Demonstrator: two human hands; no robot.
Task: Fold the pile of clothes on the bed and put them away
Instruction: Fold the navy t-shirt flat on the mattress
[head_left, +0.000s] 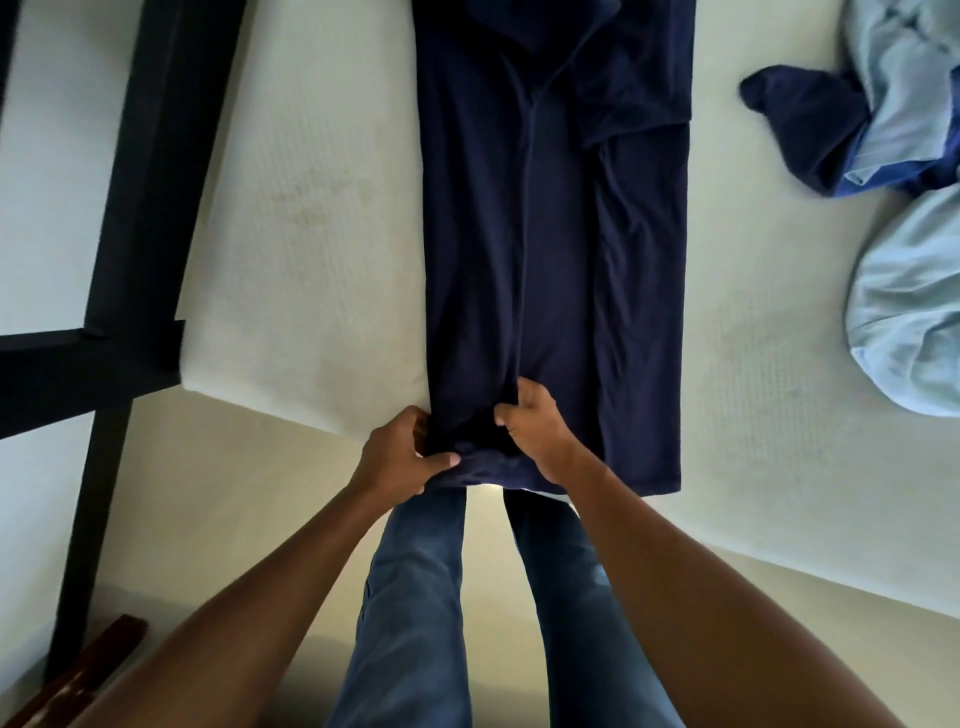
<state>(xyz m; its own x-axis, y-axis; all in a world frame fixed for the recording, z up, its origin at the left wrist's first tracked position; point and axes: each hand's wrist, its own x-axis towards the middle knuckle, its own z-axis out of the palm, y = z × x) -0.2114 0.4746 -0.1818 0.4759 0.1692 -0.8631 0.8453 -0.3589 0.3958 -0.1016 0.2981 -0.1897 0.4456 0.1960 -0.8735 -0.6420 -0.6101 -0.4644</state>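
Head view, looking down over the near edge of the bed (322, 208). A navy garment (550, 234) lies lengthwise on the mattress, its sides already turned in to make a long narrow panel, with its hem at the edge nearest me. My left hand (400, 452) is closed on the hem's left corner, thumb on top and fingers curled under the cloth; my right hand (535, 426) pinches the hem near its middle, bunching a small ridge of fabric between the two grips. I judge the step in hand to be the lengthwise fold: the next move calls for lifting the hem evenly and carrying it up toward the collar end, keeping the turned-in sides from slipping open. The rest of the pile (883, 156), pale blue and dark blue pieces, waits well apart at the right. The garment's top is cut off by the frame, so its collar cannot be read; my left fingertips are hidden under the cloth.
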